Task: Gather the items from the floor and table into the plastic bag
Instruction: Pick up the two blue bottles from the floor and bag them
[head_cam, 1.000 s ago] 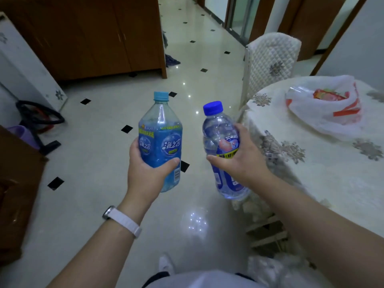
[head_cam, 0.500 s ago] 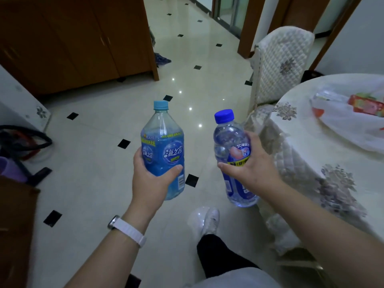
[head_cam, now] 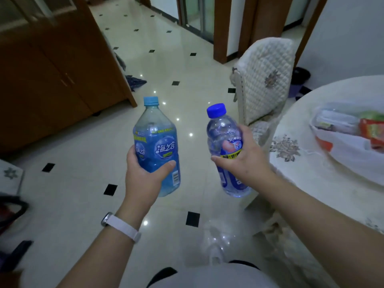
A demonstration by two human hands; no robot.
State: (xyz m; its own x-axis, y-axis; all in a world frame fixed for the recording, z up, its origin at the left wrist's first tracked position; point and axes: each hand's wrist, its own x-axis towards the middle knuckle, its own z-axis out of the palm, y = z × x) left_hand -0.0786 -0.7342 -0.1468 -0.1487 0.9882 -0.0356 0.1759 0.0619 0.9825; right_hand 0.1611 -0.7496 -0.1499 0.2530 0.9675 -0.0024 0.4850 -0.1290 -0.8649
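Observation:
My left hand [head_cam: 145, 175] grips a wide light-blue bottle [head_cam: 155, 142] with a pale blue cap, held upright above the floor. A slimmer clear bottle [head_cam: 224, 140] with a dark blue cap and blue label leans slightly left in my right hand [head_cam: 243, 161]. The two bottles are side by side and apart, in front of me. On the round table [head_cam: 311, 194] at the right lies a white plastic bag [head_cam: 353, 154] with red print, holding a red packet and other items that are blurred.
A quilted white chair [head_cam: 266, 80] stands tucked against the table's far left side. A brown wooden cabinet [head_cam: 52, 80] fills the upper left. Shiny tiled floor [head_cam: 83, 194] with black diamonds stretches ahead. Dark cloth [head_cam: 135, 82] lies by the cabinet corner; dark objects sit at the left edge.
The view has swung and moved toward the table, so the chair and bag sit closer at the right. Both hands keep their bottles in the same grip.

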